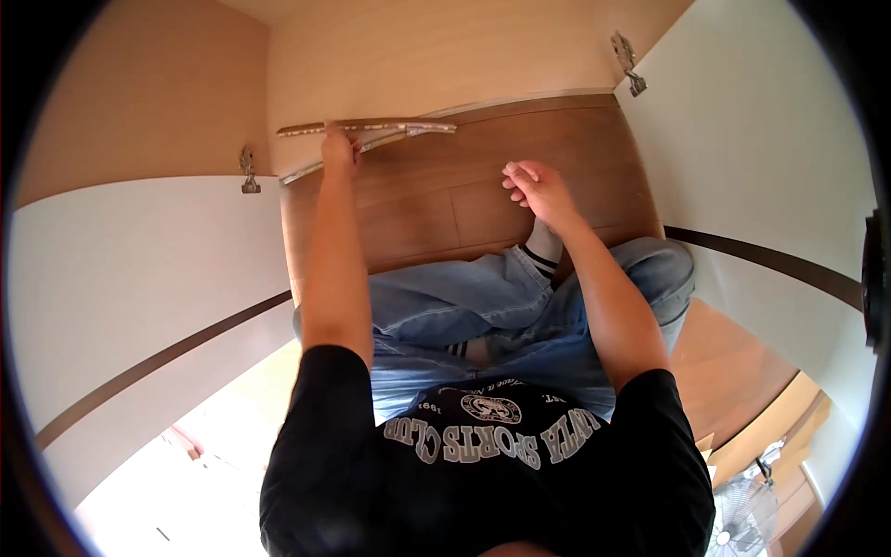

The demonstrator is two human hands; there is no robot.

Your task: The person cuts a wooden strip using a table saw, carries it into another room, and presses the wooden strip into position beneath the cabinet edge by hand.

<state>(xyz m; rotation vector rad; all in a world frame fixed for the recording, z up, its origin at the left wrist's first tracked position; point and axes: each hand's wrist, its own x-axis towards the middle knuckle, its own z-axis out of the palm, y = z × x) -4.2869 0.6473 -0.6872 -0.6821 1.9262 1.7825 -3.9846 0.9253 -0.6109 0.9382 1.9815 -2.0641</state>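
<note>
Brown, long and thin, a strip with a patchy whitish edge (418, 124) sits in the closed grip of the left hand (341, 150) near the base of the pale wood-look back panel (427, 56), while the right hand (541, 192), its grip loosely curled and partly open, hovers above the brown wood-grain floor panel (408, 209).

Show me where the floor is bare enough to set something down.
Two patches of the brown floor look bare: one between the thin strip, the right hand and the jeans; another right of that hand, toward the right white door. It's crowded at back left, where the left hand grips the strip, and in front, under the jeans.
</note>
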